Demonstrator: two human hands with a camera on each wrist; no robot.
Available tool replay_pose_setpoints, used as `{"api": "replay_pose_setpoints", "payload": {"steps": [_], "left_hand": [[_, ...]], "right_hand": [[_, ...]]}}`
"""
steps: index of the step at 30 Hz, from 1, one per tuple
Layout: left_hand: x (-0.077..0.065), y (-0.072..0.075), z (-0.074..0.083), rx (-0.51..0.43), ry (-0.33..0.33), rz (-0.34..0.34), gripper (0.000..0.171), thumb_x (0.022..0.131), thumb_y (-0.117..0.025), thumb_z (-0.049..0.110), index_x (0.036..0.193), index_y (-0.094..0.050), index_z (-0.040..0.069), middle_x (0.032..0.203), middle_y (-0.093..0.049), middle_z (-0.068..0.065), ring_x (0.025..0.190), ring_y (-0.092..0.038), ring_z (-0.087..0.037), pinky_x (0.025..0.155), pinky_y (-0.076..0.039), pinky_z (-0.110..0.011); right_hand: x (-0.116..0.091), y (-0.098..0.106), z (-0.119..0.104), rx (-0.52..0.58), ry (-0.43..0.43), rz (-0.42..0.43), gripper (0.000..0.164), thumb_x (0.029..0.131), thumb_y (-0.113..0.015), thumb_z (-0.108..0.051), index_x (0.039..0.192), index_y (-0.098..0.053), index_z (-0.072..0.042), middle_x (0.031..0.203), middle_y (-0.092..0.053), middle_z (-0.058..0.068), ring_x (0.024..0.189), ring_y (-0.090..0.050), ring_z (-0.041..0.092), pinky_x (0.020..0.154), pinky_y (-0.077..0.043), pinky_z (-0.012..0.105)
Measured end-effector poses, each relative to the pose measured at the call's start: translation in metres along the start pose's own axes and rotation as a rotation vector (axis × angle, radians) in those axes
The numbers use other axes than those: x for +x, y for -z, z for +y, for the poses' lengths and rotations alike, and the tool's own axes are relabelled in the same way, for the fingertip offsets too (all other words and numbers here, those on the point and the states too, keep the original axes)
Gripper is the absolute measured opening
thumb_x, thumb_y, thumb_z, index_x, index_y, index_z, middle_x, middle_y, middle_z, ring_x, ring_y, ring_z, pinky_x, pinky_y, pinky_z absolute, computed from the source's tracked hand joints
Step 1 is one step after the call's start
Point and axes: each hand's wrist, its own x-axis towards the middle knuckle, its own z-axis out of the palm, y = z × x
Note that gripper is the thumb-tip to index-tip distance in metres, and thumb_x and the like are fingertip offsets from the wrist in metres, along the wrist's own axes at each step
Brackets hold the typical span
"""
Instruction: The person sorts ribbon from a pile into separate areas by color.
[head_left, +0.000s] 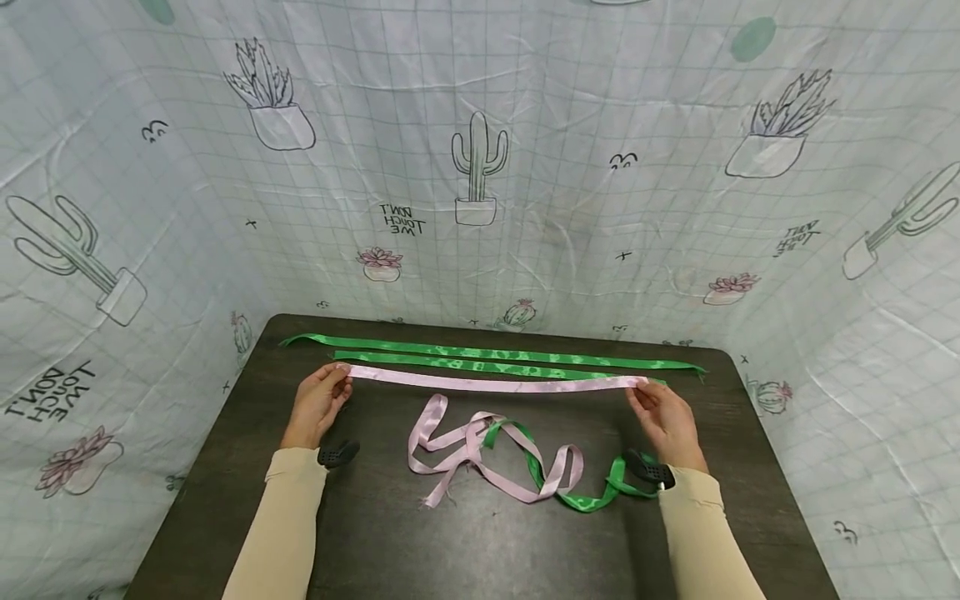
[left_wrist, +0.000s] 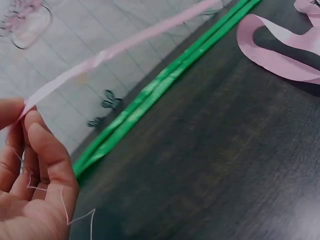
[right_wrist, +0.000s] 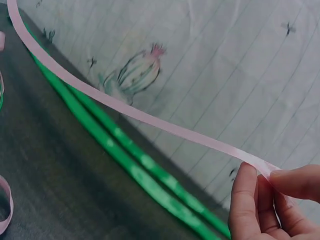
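Together, a person's left hand [head_left: 318, 404] and right hand [head_left: 670, 423] pinch opposite ends of a pink ribbon [head_left: 487, 385], stretched with a slight sag above a dark table [head_left: 480, 550]. Just beyond it, a far green ribbon [head_left: 450, 350] and a nearer green ribbon [head_left: 450, 363] lie almost parallel. On the near side, a looped pink ribbon [left_wrist: 280, 65] tangles with a curling green ribbon [head_left: 588, 504], partly hidden by a black wrist device [head_left: 651, 470]. Wrinkled white cloth [head_left: 555, 167], printed with grid lines and potted plants, surrounds the wood-grained surface. The ribbons are flat, narrow and satiny; a thin pale thread [left_wrist: 80, 218] trails across the left palm.
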Motion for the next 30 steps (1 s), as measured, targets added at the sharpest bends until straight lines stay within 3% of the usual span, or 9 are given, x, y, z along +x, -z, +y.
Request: {"api": "replay_pose_setpoints", "payload": {"steps": [8,12,18,25,30], "left_hand": [[0.012,-0.010,-0.013,0.090,0.024,0.054,0.002,0.105,-0.064,0.013,0.106,-0.064,0.011,0.087,-0.066,0.006,0.081,-0.062,-0.005,0.074,-0.053,-0.018],[0.013,-0.013,-0.015,0.186,0.031,0.045,0.012,0.105,-0.064,0.014,0.116,-0.063,0.008,0.088,-0.068,0.006,0.080,-0.063,-0.004,0.073,-0.054,-0.017],[0.011,-0.015,-0.019,0.335,0.042,0.052,0.019,0.105,-0.064,0.015,0.120,-0.065,0.003,0.082,-0.069,0.008,0.075,-0.061,-0.004,0.068,-0.053,-0.015],[0.009,-0.014,-0.024,0.367,0.033,0.067,0.016,0.104,-0.063,0.010,0.117,-0.065,0.000,0.077,-0.068,0.007,0.071,-0.060,-0.005,0.063,-0.051,-0.016],[0.008,-0.012,-0.025,0.388,0.039,0.075,0.023,0.104,-0.063,0.010,0.123,-0.064,-0.004,0.077,-0.068,0.007,0.068,-0.061,-0.003,0.061,-0.050,-0.016]], "right_hand": [[0.013,0.009,0.008,0.009,-0.055,0.092,0.017,0.106,-0.054,0.001,0.095,-0.067,-0.004,0.102,-0.060,0.005,0.098,-0.062,0.014,0.100,-0.056,0.026],[0.016,0.014,0.010,-0.003,-0.056,0.134,0.021,0.105,-0.054,0.001,0.091,-0.070,-0.004,0.099,-0.061,0.005,0.096,-0.063,0.015,0.098,-0.057,0.026],[0.017,0.019,0.012,-0.029,-0.058,0.178,0.016,0.105,-0.054,0.003,0.103,-0.069,-0.003,0.096,-0.062,0.006,0.096,-0.064,0.016,0.099,-0.058,0.027],[0.015,0.023,0.013,-0.093,-0.051,0.200,0.018,0.104,-0.055,0.004,0.096,-0.069,-0.004,0.095,-0.063,0.006,0.094,-0.066,0.015,0.097,-0.058,0.028],[0.014,0.027,0.012,-0.098,-0.061,0.224,0.015,0.104,-0.055,0.004,0.110,-0.066,-0.005,0.096,-0.065,0.005,0.096,-0.067,0.015,0.097,-0.059,0.029]]}}
